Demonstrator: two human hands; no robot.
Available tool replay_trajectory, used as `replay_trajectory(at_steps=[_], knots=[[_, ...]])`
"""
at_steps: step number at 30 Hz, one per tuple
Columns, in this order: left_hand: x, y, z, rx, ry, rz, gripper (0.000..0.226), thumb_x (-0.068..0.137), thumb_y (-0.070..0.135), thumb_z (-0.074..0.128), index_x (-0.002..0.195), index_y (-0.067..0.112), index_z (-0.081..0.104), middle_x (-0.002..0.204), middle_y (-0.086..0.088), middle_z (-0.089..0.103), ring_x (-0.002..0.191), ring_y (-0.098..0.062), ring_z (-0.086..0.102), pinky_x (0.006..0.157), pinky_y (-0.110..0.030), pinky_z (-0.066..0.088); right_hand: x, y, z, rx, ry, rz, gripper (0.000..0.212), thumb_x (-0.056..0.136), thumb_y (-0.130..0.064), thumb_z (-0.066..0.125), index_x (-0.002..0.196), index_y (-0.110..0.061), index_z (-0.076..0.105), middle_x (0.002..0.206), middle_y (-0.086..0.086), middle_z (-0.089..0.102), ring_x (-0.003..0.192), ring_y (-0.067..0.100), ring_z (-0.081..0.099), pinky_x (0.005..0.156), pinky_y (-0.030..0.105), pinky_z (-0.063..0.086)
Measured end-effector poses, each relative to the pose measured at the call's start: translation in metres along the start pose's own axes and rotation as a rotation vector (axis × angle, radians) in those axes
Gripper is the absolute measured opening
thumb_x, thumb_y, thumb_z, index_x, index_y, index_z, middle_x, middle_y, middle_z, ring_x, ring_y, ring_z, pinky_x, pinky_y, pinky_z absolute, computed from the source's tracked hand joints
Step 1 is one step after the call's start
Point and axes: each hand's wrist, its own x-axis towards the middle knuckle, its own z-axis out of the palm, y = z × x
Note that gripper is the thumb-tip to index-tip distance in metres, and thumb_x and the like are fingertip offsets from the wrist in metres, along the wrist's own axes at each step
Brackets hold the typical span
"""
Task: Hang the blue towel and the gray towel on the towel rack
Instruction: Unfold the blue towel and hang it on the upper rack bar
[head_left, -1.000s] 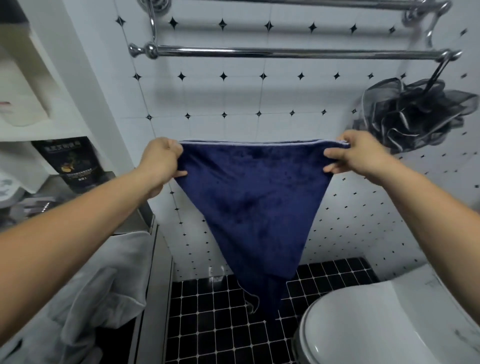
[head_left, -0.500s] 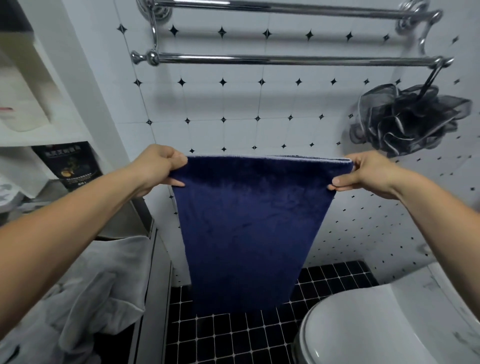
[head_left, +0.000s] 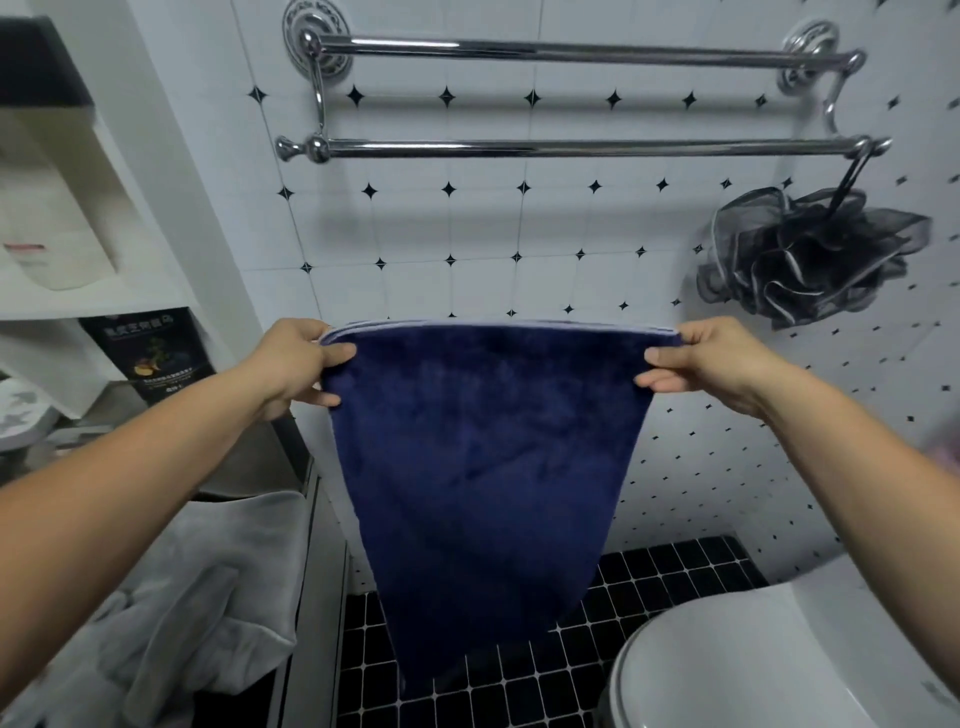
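I hold the blue towel stretched out by its top edge in front of the tiled wall; it hangs down to a narrow end. My left hand pinches its top left corner and my right hand pinches its top right corner. The chrome towel rack with two bars is on the wall well above the towel's top edge, both bars bare of towels. The gray towel lies crumpled at the lower left, under my left forearm.
A dark mesh bath sponge hangs from the right end of the lower bar. White shelves with a bottle and a dark box stand at the left. A white toilet fills the lower right, over black floor tiles.
The view has tilted up, so more of the rack shows. The towel's lower part has drawn in from a straight rectangle to a narrow taper; both hands keep their grip.
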Motion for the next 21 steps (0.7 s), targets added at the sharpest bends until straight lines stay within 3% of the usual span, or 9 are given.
replay_trajectory(at_steps=[1,4,5,8,11,14,16,18,21], knots=[[-0.001,0.001,0.002,-0.01,-0.021,0.006,0.011,0.093,0.008,0.063,0.082,0.01,0.063,0.077,-0.007,0.062,0.066,-0.023,0.063,0.048,-0.032,0.061,0.001,-0.001,0.002,-0.029,0.05,-0.018,0.018,0.086,0.006,0.065,0.103,0.012,0.066,0.061,0.011,0.073,0.055,0.016,0.072,0.053,0.02,0.059],[-0.001,0.002,0.005,-0.07,0.008,0.001,0.013,0.095,0.008,0.06,0.082,0.009,0.06,0.081,-0.01,0.062,0.068,-0.024,0.062,0.049,-0.029,0.06,-0.004,-0.003,0.014,-0.164,-0.115,-0.01,0.012,0.087,0.004,0.066,0.097,0.008,0.069,0.062,0.017,0.072,0.051,0.015,0.07,0.049,0.019,0.056],[-0.001,0.002,0.004,-0.103,0.027,-0.005,0.014,0.096,0.007,0.06,0.082,0.009,0.061,0.083,-0.011,0.062,0.071,-0.024,0.062,0.049,-0.029,0.06,-0.004,-0.004,0.013,-0.147,-0.09,-0.019,0.013,0.087,0.004,0.065,0.099,0.008,0.069,0.062,0.016,0.072,0.051,0.015,0.07,0.048,0.02,0.056],[-0.002,0.003,-0.003,-0.148,0.024,0.004,0.013,0.096,0.01,0.061,0.082,0.01,0.061,0.084,-0.01,0.064,0.074,-0.024,0.063,0.048,-0.028,0.06,-0.003,-0.01,0.007,-0.016,0.076,-0.04,0.013,0.092,-0.001,0.062,0.104,0.001,0.067,0.073,0.009,0.072,0.053,0.018,0.072,0.044,0.023,0.056],[-0.002,0.01,-0.004,-0.189,0.008,0.03,0.012,0.096,0.015,0.061,0.084,0.012,0.063,0.081,-0.008,0.066,0.071,-0.023,0.065,0.046,-0.032,0.059,-0.002,-0.016,0.01,0.116,0.069,-0.003,0.013,0.098,-0.009,0.055,0.106,-0.01,0.065,0.098,0.005,0.074,0.068,0.029,0.076,0.043,0.027,0.055],[0.001,0.016,0.0,-0.343,0.025,0.034,0.01,0.096,0.013,0.06,0.088,0.008,0.065,0.086,-0.009,0.065,0.078,-0.023,0.065,0.05,-0.034,0.061,0.003,-0.021,0.018,0.264,0.083,0.003,0.013,0.1,-0.011,0.052,0.104,-0.01,0.064,0.111,0.015,0.069,0.073,0.036,0.075,0.051,0.034,0.06],[0.004,0.018,0.002,-0.446,0.042,0.019,0.011,0.095,0.011,0.062,0.087,0.005,0.065,0.088,-0.01,0.067,0.082,-0.023,0.066,0.053,-0.032,0.061,0.006,-0.025,0.023,0.332,0.169,0.012,0.013,0.097,-0.009,0.056,0.107,-0.003,0.063,0.111,0.022,0.068,0.068,0.032,0.075,0.052,0.031,0.061],[0.01,0.022,0.002,-0.499,0.075,0.021,0.011,0.09,0.01,0.068,0.082,0.004,0.065,0.083,-0.01,0.069,0.079,-0.022,0.068,0.051,-0.028,0.059,0.012,-0.03,0.026,0.428,0.263,0.009,0.03,0.093,-0.007,0.063,0.119,0.006,0.055,0.107,0.02,0.067,0.064,0.029,0.075,0.048,0.027,0.059],[0.022,0.041,-0.003,-0.579,0.111,0.05,0.012,0.083,0.009,0.075,0.079,0.001,0.066,0.079,-0.009,0.071,0.078,-0.022,0.069,0.052,-0.025,0.058,0.023,-0.045,0.022,0.598,0.32,-0.03,0.051,0.09,-0.003,0.066,0.134,0.008,0.042,0.105,0.011,0.063,0.073,0.031,0.073,0.052,0.028,0.06]])
